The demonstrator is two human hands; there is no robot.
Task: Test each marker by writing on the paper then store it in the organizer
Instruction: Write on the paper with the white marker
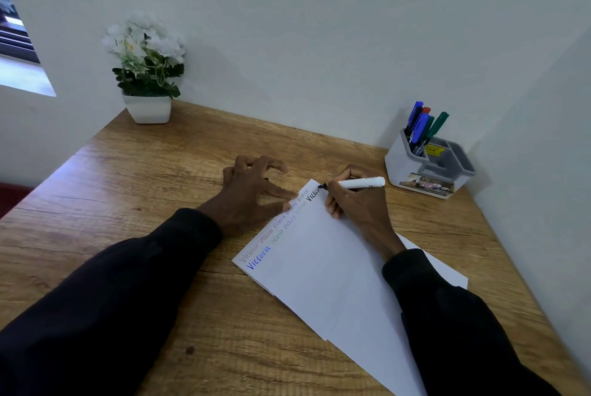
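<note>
While the right hand pinches a white marker, tip touching the paper at its far corner, I see the left hand splayed, holding nothing, fingertips pressing the sheet's left edge. Wooden desk, white walls. Organizer with stored markers: desk's far right corner, near the right hand.

A wooden desk fills the corner of two white walls. At 10 o'clock, at its far edge, stands a white pot of flowers. At 2 o'clock sits a grey-and-white organizer. From the centre towards 5 o'clock lies the paper, skewed, several sheets stacked unevenly.
</note>
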